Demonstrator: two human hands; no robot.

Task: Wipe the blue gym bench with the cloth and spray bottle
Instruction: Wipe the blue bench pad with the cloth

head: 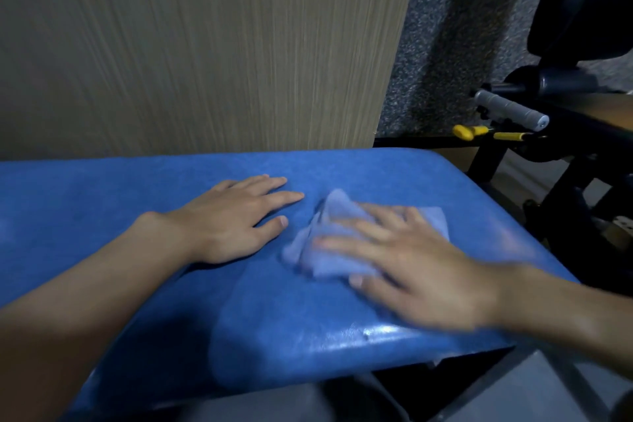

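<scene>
So there's one blue bench (pixel 102 202) filling the lower frame, two bare hands and one pale cloth (pixel 329 250) on it: right hand (pixel 411 264) spread flat and pressing on the cloth, left hand (pixel 233 216) lying open just beside it, a wood-grain panel (pixel 205 44) standing behind the bench.

Bare bench (pixel 102 202) lies open leftward; the wall panel (pixel 205 44) blocks beyond, black equipment (pixel 565 154) rightward.

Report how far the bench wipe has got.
Done: the bench shines wet near its front edge. In hand: the right hand presses the cloth flat, blurred mid-stroke; the left hand rests bare beside it. Left: the duller left stretch. No spray bottle shows.
</scene>
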